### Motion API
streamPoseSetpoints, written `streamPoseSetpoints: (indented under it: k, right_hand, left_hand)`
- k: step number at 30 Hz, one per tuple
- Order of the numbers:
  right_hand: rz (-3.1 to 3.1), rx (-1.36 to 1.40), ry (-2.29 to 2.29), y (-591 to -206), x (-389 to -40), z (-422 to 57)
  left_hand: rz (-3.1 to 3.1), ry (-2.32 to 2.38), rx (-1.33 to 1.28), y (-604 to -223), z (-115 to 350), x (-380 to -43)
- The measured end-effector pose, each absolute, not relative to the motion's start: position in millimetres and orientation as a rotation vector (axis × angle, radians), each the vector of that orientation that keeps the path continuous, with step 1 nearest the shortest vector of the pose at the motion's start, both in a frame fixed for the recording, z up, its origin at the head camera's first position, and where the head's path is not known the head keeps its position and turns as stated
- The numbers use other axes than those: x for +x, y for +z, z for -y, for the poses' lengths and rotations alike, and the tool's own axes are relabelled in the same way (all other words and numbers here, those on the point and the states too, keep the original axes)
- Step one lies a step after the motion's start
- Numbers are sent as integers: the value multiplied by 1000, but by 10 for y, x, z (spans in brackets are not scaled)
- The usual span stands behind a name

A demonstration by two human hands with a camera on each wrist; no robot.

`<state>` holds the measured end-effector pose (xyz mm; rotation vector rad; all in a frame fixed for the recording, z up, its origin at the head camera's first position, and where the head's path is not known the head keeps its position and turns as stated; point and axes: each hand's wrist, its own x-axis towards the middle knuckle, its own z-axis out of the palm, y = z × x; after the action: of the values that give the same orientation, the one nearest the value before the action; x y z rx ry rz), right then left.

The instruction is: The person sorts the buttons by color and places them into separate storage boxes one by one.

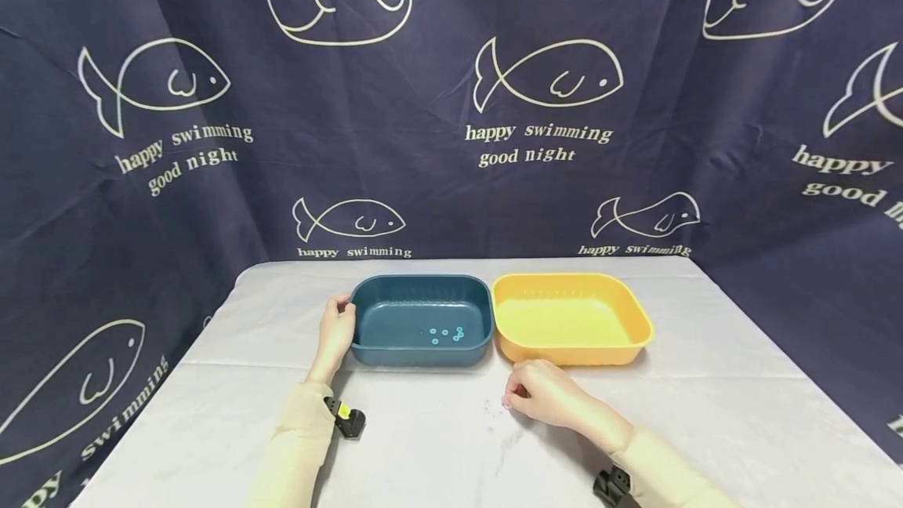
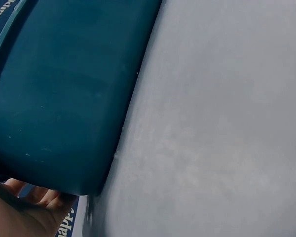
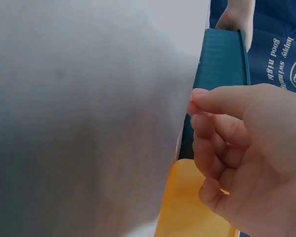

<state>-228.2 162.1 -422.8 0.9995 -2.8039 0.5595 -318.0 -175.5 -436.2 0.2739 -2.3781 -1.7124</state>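
A dark teal plastic bin [image 1: 423,357] stands on the table, with several small light-blue round pieces [image 1: 445,332] on its floor. My left hand [image 1: 339,329] holds the bin's left end; in the left wrist view its fingers [image 2: 39,195] lie against the end wall. In front of the yellow bin [image 1: 571,354], my right hand [image 1: 546,394] is low over the table. Its thumb and forefinger pinch a tiny pinkish piece [image 3: 191,100], mostly hidden by the fingertips. Several tiny clear pieces [image 1: 490,408] lie on the cloth just left of these fingertips.
The two bins stand side by side, touching, near the table's back edge. A white cloth [image 1: 409,445] covers the table. Behind it hangs a dark blue curtain [image 1: 451,194] with fish and whale drawings. Each sleeve has a black wrist camera [image 1: 349,420].
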Motion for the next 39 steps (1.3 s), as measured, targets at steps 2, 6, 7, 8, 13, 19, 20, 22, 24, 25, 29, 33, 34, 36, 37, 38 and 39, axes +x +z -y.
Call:
streamPoseSetpoints:
  k: [2, 6, 7, 8, 13, 19, 20, 22, 24, 25, 29, 33, 34, 36, 37, 38, 39]
  right_hand:
    - [2816, 986, 617, -4221, -2283, -1621]
    - [2799, 976, 735, -4201, -2280, -1609]
    - [2788, 978, 756, -4196, -2278, -1604]
    - [2776, 979, 769, -4191, -2275, -1598]
    - [2727, 969, 836, -4163, -2266, -1556]
    - [2699, 931, 885, -4118, -2277, -1499]
    - [2695, 921, 883, -4107, -2281, -1491]
    - [2681, 905, 887, -4082, -2287, -1474]
    - [2665, 898, 897, -4059, -2294, -1461]
    - [2653, 899, 907, -4049, -2296, -1457]
    - [2620, 903, 930, -4028, -2308, -1441]
    - [2597, 885, 967, -4023, -2336, -1431]
    - [2590, 879, 979, -4022, -2345, -1431]
    - [2581, 861, 997, -4019, -2364, -1432]
    - [2577, 852, 998, -4016, -2374, -1435]
    - [2573, 845, 998, -4012, -2383, -1437]
    - [2573, 839, 1000, -4008, -2391, -1439]
  left_hand:
    - [2376, -1710, 272, -4362, 1753, -3181]
    - [2369, -1697, 259, -4368, 1756, -3182]
    - [2366, -1696, 259, -4370, 1757, -3180]
    - [2364, -1695, 259, -4373, 1758, -3179]
    - [2357, -1700, 266, -4398, 1758, -3168]
    - [2359, -1710, 270, -4410, 1753, -3172]
    - [2360, -1711, 269, -4410, 1754, -3175]
    - [2361, -1715, 271, -4406, 1756, -3179]
    - [2364, -1715, 270, -4405, 1762, -3185]
    - [2365, -1715, 270, -4404, 1762, -3185]
    - [2367, -1711, 268, -4404, 1760, -3182]
    - [2364, -1712, 272, -4398, 1756, -3174]
    - [2364, -1710, 272, -4397, 1754, -3174]
    - [2361, -1712, 271, -4393, 1752, -3171]
    - [2360, -1713, 271, -4392, 1751, -3172]
    - [2359, -1715, 268, -4390, 1750, -3171]
    - [2359, -1715, 267, -4387, 1749, -3170]
